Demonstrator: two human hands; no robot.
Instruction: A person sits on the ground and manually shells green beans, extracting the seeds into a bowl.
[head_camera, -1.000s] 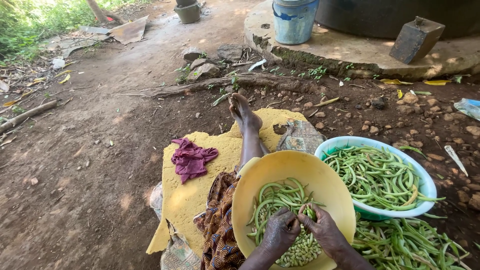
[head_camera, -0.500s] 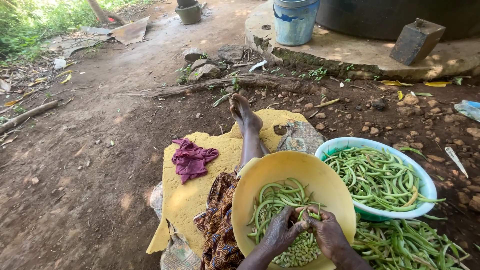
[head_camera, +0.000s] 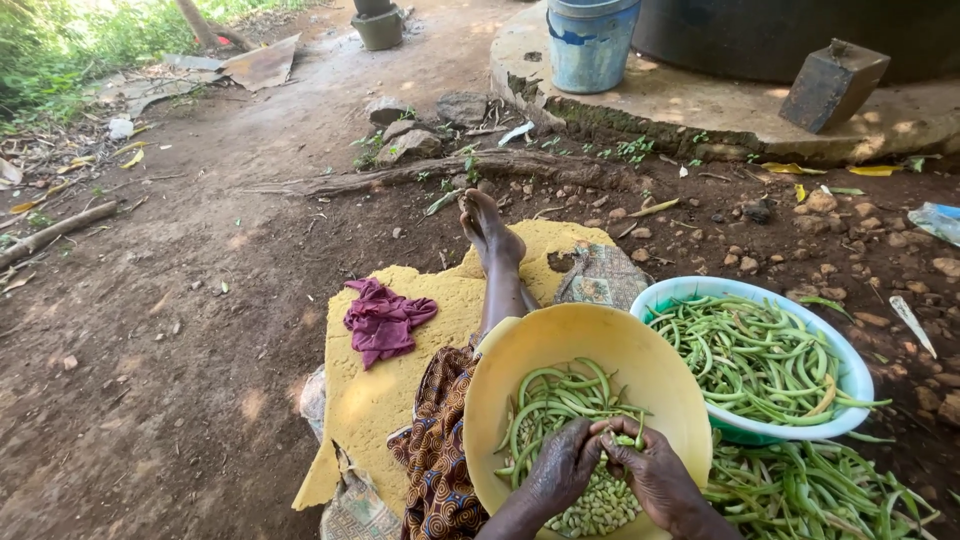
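While two hands (head_camera: 610, 465) shell, two bowls (head_camera: 520, 350) stand.

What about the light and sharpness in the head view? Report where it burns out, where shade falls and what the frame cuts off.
Head view: the grass at top left burns out; soft dappled shade covers the dirt; the hands and yellow bowl are evenly lit and sharp; the dark tank and the loose pods are cut by the frame edges.

A slim green bean pod (head_camera: 628, 437) lies pinched above the round yellow plastic bowl (head_camera: 530, 345), which holds green pods and pale shelled beans (head_camera: 598, 508).
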